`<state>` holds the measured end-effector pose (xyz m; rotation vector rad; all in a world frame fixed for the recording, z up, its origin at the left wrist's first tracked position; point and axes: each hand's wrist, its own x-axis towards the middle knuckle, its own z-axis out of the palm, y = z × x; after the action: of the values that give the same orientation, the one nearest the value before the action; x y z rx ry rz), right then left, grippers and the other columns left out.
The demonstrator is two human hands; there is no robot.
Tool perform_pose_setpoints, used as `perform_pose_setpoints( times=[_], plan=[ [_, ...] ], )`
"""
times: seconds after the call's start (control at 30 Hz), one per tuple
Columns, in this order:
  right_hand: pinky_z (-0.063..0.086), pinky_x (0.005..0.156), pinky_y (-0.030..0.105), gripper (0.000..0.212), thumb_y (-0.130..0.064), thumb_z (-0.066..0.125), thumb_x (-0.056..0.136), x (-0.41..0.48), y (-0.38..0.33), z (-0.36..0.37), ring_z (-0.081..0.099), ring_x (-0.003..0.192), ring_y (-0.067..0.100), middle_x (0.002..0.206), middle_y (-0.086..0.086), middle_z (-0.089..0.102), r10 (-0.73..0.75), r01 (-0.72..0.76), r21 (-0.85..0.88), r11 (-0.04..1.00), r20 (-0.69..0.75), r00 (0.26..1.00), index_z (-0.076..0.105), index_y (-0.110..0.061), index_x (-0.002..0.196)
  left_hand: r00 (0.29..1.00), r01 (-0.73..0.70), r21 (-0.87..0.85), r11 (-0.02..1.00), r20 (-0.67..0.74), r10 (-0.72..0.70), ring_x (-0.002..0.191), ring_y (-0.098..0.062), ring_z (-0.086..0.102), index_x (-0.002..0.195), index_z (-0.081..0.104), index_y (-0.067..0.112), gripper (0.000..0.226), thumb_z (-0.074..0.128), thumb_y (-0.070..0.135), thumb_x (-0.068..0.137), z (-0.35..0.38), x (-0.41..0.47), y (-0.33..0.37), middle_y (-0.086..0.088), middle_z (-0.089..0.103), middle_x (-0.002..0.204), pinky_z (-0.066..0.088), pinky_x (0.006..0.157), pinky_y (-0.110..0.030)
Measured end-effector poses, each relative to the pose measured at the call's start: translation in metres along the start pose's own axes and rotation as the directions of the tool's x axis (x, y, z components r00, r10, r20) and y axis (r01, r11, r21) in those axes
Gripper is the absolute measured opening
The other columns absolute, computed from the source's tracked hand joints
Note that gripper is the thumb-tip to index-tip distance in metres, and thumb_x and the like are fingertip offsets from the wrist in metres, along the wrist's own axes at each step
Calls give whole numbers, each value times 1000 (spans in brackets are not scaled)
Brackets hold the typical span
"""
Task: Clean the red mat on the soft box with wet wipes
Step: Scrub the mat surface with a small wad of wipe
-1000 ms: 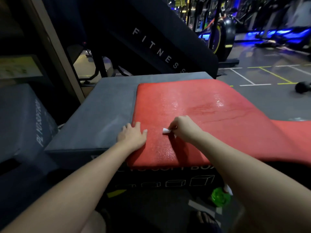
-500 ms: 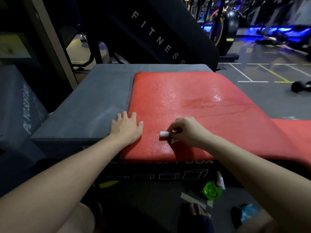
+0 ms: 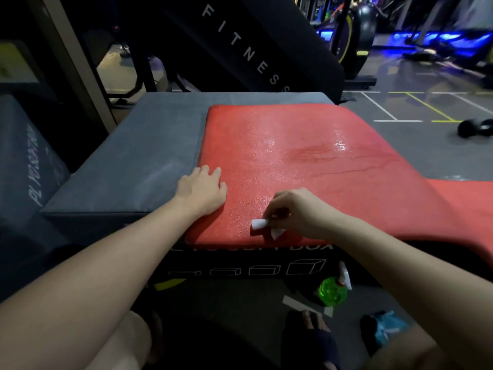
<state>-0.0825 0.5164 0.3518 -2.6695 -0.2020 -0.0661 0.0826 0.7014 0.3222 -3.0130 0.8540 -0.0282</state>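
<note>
The red mat (image 3: 306, 166) lies across the grey soft box (image 3: 149, 158) and hangs off its right side; its middle shines wet. My left hand (image 3: 201, 189) rests flat, fingers apart, on the mat's left edge where it meets the box top. My right hand (image 3: 296, 212) pinches a small folded white wet wipe (image 3: 260, 224) and presses it on the mat close to the near edge.
A green spray bottle (image 3: 333, 289) lies on the floor below the box front, with a blue wipe packet (image 3: 390, 328) to its right. Another grey box (image 3: 29, 161) stands at left. A black fitness board (image 3: 248, 46) leans behind. A dark dumbbell (image 3: 474, 128) lies far right.
My right hand has drawn the wipe toward me, closer to the mat's near edge. My left hand has stayed put on the mat's left edge. The view has tilted slightly downward.
</note>
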Motion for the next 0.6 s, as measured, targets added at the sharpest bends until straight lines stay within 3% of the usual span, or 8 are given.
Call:
perform_pose_setpoints(
  times=[0.17,0.27,0.6],
  plan=[
    [47,68,14,15,-24,78,78,-12,0,-10,63,79,-3,86,-16,68,-1,-2,11,1000,218,976,77,-33,91,1000,0,-15,1000,24,0,140,-32,40,152,39,17,54,29,41,105,-3,1,1,-14,44,151,42,108,-50],
    [44,66,12,14,-30,79,78,-16,7,-20,62,79,-5,84,-18,67,19,-19,-1,1000,254,967,76,-35,91,1000,-4,2,1000,22,4,136,-33,43,149,43,15,53,30,40,104,-3,2,1,-15,47,147,43,105,-49],
    [44,64,31,16,-23,85,69,38,48,-18,62,71,7,73,-7,69,169,-167,41,985,-69,983,77,-29,83,995,-59,-68,996,-91,52,115,-32,50,124,50,14,34,41,35,99,0,19,-7,-13,50,124,47,90,-49]
  ],
)
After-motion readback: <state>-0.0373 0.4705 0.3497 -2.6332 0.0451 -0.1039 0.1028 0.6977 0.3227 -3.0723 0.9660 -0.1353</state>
